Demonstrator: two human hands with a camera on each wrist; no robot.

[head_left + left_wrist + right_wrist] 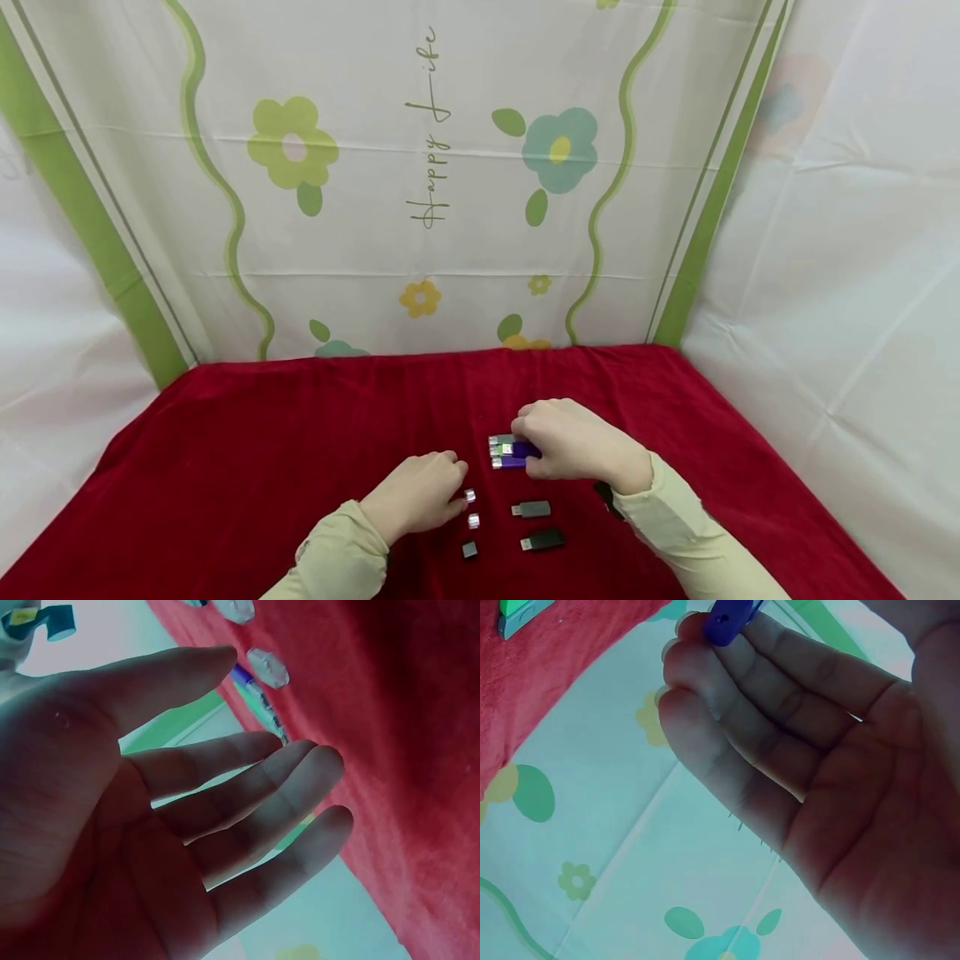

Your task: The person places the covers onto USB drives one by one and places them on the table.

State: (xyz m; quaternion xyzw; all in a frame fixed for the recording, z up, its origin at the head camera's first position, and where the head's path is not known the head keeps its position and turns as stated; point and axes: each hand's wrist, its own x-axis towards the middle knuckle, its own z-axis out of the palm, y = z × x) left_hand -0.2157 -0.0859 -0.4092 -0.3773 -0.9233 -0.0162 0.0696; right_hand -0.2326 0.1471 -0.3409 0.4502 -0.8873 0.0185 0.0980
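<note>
over red cloth, right hand pinches dark purple usb stick crosswise, plug leftward; left hand spread.

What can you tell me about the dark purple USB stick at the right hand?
The dark purple USB stick has a plastic-looking body and a shiny, metal-looking plug pointing left in the head view. The right hand holds the opposite end, hiding part of it; the right wrist view shows a small dark dot there. A lighter purple stick lies close by; whether they touch is unclear.
</note>
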